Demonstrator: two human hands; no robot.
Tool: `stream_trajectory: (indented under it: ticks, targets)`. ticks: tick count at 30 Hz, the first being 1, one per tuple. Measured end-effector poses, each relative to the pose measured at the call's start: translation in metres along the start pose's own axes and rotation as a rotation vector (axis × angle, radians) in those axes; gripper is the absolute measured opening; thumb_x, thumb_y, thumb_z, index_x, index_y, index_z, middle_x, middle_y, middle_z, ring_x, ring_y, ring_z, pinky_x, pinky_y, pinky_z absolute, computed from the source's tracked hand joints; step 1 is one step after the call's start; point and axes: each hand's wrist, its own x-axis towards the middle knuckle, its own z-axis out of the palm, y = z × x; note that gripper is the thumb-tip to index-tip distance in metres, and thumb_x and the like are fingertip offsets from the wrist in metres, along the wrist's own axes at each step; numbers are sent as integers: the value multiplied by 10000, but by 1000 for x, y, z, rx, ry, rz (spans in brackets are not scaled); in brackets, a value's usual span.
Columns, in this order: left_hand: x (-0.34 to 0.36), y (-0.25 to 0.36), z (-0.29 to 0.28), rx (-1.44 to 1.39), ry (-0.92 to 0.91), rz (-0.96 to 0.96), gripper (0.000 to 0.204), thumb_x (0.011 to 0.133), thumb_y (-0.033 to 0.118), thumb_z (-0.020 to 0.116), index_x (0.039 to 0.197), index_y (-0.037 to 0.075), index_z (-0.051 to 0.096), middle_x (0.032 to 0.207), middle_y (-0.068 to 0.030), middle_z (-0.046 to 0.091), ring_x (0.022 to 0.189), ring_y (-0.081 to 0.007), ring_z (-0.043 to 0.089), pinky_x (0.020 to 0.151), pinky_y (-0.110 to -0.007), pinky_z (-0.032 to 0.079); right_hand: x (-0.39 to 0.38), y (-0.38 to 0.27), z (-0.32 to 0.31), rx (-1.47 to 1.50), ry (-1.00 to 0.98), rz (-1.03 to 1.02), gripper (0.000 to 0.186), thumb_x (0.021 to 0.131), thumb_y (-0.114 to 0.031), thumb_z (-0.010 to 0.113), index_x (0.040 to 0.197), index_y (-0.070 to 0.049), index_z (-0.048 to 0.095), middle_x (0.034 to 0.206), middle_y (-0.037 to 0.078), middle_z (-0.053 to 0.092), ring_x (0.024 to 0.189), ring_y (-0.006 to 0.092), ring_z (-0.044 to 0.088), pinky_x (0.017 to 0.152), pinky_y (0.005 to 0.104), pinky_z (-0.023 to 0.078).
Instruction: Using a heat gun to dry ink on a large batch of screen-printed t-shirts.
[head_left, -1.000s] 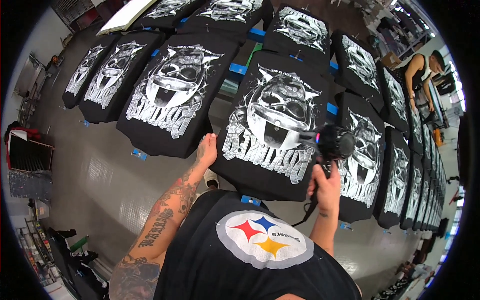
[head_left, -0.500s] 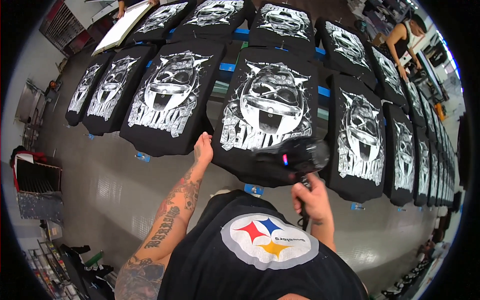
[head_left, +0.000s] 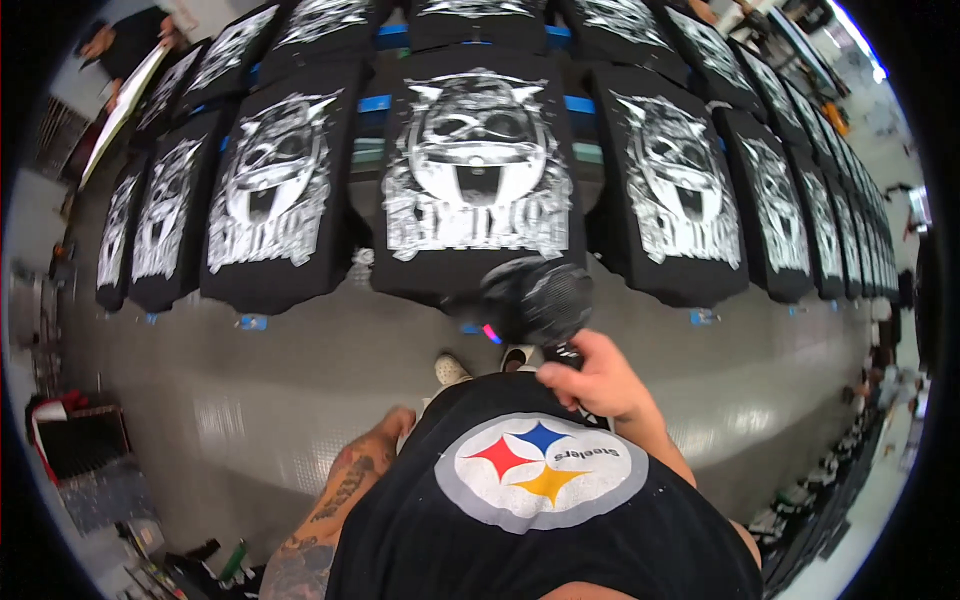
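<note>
My right hand (head_left: pixel 600 378) is wrapped round the handle of a black hair dryer (head_left: pixel 540 300), which is blurred by motion and shows a small pink and blue light. The dryer is in front of my body, overlapping the hem of a black T-shirt (head_left: pixel 410 278) with a white and grey print. That shirt is stretched flat on a board straight ahead. My left hand (head_left: pixel 398 423) hangs low beside my body, apart from the shirts, and its fingers are mostly hidden.
More printed black shirts (head_left: pixel 268 180) on boards stand in long rows to both sides and behind. Blue metal brackets (head_left: pixel 702 317) stick out below them. At the far left a person (head_left: pixel 125 45) holds a pale flat panel (head_left: pixel 122 115). A dark slotted rack (head_left: pixel 85 440) stands at left.
My left hand has dropped from the shirt's edge to my side. The hair dryer, still in my right hand, has come back toward my body. The view has shifted.
</note>
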Motion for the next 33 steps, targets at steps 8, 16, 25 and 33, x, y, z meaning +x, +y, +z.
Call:
stream_trajectory:
  ticks: [8,16,25,33]
  targets:
    - [103,78,33,592,500,-365,178,809,201,708,900,58,762,853,-156,740,796,-316,740,702,-446,590,-36,-13,-139,56,560,-178,369,995,-229,706,1262,-37,539,727,-8,567,521,66,530,452,245,444]
    - [248,102,1,1056,538,-722,263,901,266,631,962,66,790,1037,-199,753,989,-382,728,855,-507,576,-94,-14,-312,104,736,-280,250,998,-190,690,1161,-59,552,760,10,571,509,83,521,429,248,429]
    - [474,337,8,407,871,-252,333,989,314,577,1129,37,695,1040,-205,742,976,-388,706,851,-460,548,-70,-10,-355,152,187,-118,672,967,-211,749,1480,72,421,722,10,581,510,61,530,454,238,443]
    - [437,227,-1,452,920,-681,363,946,352,636,1059,22,738,974,-197,744,855,-291,731,800,-413,574,-136,-21,-448,231,866,-265,313,1021,-168,644,1290,-41,545,752,9,561,531,76,514,457,241,427]
